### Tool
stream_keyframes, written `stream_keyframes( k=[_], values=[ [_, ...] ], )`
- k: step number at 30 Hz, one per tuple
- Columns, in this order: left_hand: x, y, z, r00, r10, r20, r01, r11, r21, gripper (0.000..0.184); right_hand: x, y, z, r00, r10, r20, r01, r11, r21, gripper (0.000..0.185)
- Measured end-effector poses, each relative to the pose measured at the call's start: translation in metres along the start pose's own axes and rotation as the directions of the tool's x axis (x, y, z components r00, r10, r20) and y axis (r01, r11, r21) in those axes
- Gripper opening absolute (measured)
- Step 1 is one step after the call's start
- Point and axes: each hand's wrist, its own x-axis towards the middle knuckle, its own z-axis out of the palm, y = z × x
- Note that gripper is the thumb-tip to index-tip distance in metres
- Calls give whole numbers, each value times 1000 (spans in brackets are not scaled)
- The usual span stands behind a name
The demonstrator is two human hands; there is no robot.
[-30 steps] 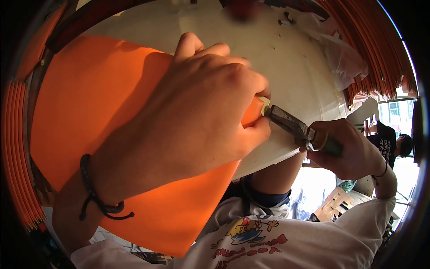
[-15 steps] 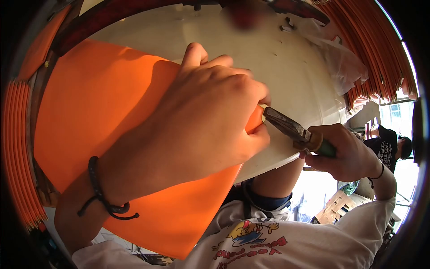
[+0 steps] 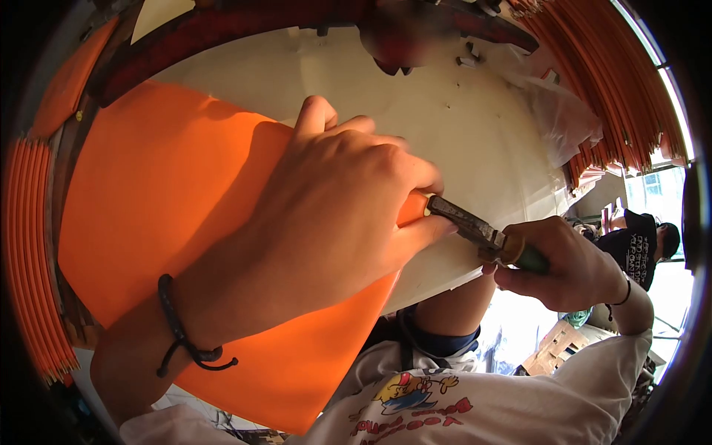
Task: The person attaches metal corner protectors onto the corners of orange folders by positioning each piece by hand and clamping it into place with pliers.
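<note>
A large orange sheet point(image 3: 170, 193) slants across the pale work surface, with shadow over part of it. My left hand point(image 3: 341, 185) lies across it, thumb and fingers closed around its right corner, a bit of which shows between them. My right hand point(image 3: 564, 263) is closed around the green handles of metal pliers point(image 3: 471, 226). The jaws of the pliers meet the corner's tip, right beside my left thumb and fingers. Whether they bite on the sheet or only touch it is hard to make out.
The work surface point(image 3: 437, 126) has small dark bits at the back. Clear plastic film point(image 3: 552, 115) lies at right, near stacked orange sheets point(image 3: 615, 81). More orange sheets point(image 3: 30, 252) stand at left. A dark red curved edge point(image 3: 245, 37) borders the back. Another person point(image 3: 634, 245) is at far right.
Both hands, the sheet's corner and the pliers have shifted slightly down in view. My left thumb now reaches further right, against the plier jaws. Both grips hold.
</note>
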Motion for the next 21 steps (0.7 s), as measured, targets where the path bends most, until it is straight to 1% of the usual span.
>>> stream_keyframes(
  k=[3,6,9,12,15,18,21],
  values=[
    [0,-1,-1,1000,3,-8,-3,1000,-24,24,-3,-10,-5,986,165,20,-163,983,-84,28],
    [0,0,-2,1000,-6,-3,6,999,-35,22,-6,-1,1,990,104,-99,-112,991,-73,35],
    [0,1,-2,1000,-1,-12,0,999,-48,22,-5,13,1,997,-78,-28,78,997,-18,35],
    [0,0,-1,1000,6,-21,-7,998,-56,21,-7,14,-7,997,-8,77,11,999,-36,35],
    [0,0,-1,1000,7,-20,-8,998,-57,21,-7,-7,-10,977,197,83,-191,979,-75,32],
    [1,0,-1,1000,1,-10,-1,999,-49,22,-9,13,0,996,80,40,-80,997,0,30],
    [1,1,-1,1000,-6,4,6,999,-37,24,-7,14,2,994,106,19,-105,993,-48,29]
  ],
)
